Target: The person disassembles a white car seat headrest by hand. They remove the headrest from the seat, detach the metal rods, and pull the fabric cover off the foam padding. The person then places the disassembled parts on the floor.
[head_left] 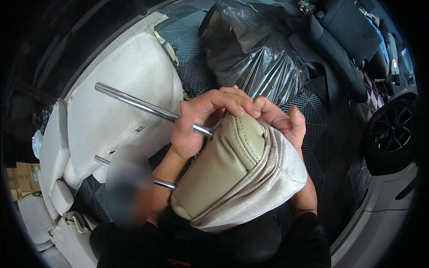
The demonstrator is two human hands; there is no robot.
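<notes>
A car headrest with a smooth beige-green leather cover [210,165] lies tilted in front of my body. Light grey woven fabric [272,178] is bunched around its right side and lower edge. Two chrome posts stick out to the left, the upper post [138,104] long and in full view, the lower post [165,183] partly hidden by a blurred patch. My left hand [199,118] is curled at the far end beside the upper post, its fingertips on the stitched leather edge. My right hand [281,120] grips the same end from the right, thumb raised, some fingers hidden behind it.
A pale seat back [125,98] lies at the left, with more light seat parts [38,214] and cardboard boxes [27,178] beyond it. Ahead is a large black plastic bag [250,53]. Dark seats [344,40] and a car wheel [393,127] are on the right, over tiled flooring.
</notes>
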